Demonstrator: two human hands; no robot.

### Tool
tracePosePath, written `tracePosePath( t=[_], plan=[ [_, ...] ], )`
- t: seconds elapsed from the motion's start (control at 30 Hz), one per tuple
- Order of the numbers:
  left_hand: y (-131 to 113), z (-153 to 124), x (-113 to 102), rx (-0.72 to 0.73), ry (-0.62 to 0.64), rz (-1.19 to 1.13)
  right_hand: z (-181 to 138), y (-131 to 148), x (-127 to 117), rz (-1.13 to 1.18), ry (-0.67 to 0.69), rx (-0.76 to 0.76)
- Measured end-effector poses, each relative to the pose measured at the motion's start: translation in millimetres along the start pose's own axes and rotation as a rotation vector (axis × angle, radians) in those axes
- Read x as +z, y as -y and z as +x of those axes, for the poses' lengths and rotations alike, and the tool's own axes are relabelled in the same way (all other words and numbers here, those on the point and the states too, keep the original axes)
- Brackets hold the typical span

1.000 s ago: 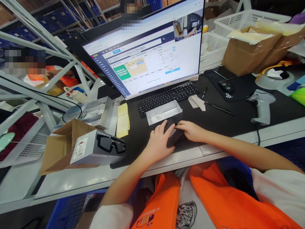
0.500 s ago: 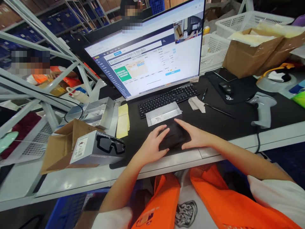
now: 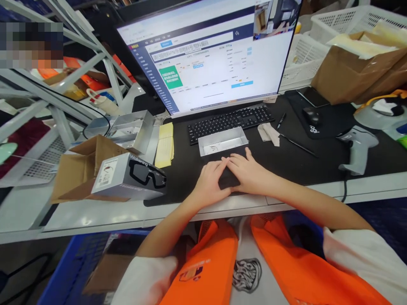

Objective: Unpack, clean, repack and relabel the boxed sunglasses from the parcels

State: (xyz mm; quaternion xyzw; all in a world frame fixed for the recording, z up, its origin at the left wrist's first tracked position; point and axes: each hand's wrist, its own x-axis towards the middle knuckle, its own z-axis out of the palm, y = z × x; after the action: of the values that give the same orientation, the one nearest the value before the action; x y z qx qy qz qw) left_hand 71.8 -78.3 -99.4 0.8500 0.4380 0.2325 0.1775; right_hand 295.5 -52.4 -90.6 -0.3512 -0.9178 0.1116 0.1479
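Near the desk's front edge, my left hand (image 3: 212, 183) and my right hand (image 3: 251, 173) meet at their fingertips and thumbs. They are curved over a black object (image 3: 228, 179); only a small dark patch of it shows between them, so I cannot make out its kind. Just beyond my fingers sits an open silver-grey box tray (image 3: 223, 142), with a small printed mark on its inside. To the left, a grey box with sunglasses printed on it (image 3: 129, 176) leans on an open brown carton (image 3: 76, 169).
Behind the tray lies a keyboard (image 3: 230, 123) below a monitor (image 3: 203, 59). On the right are a crumpled tissue (image 3: 269, 134), a pen (image 3: 281, 121), a mouse (image 3: 311, 115) and a barcode scanner (image 3: 358, 148). Yellow paper slips (image 3: 164, 145) lie left; another person (image 3: 79, 72) sits beyond the frame.
My hands have drawn together from either side of the black object until their fingers touch over it, covering most of it. The camera view has shifted slightly.
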Motion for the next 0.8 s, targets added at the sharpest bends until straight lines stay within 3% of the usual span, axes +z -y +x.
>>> tracePosePath(
  t=[0.13,0.33,0.47,0.57,0.8],
  plan=[
    [19.1,-14.1,-7.7,-0.027,-0.050,-0.265,7.3,-7.2,-8.7,0.030,0.034,-0.037],
    [45.2,-29.8,-2.2,-0.391,-0.064,-0.466,-4.0,-33.1,-23.4,0.128,-0.053,-0.030],
    [45.8,-27.4,-4.5,-0.309,-0.128,-0.354,-4.6,-34.6,-23.1,0.150,-0.008,-0.013],
    [50.1,-26.7,-11.5,-0.277,-0.057,-0.365,-2.9,-34.5,-20.9,0.102,0.032,0.007],
    [63.6,-17.0,-0.8,-0.657,0.081,-0.881,1.3,-26.6,-10.1,-0.058,0.075,-0.032]
  ],
)
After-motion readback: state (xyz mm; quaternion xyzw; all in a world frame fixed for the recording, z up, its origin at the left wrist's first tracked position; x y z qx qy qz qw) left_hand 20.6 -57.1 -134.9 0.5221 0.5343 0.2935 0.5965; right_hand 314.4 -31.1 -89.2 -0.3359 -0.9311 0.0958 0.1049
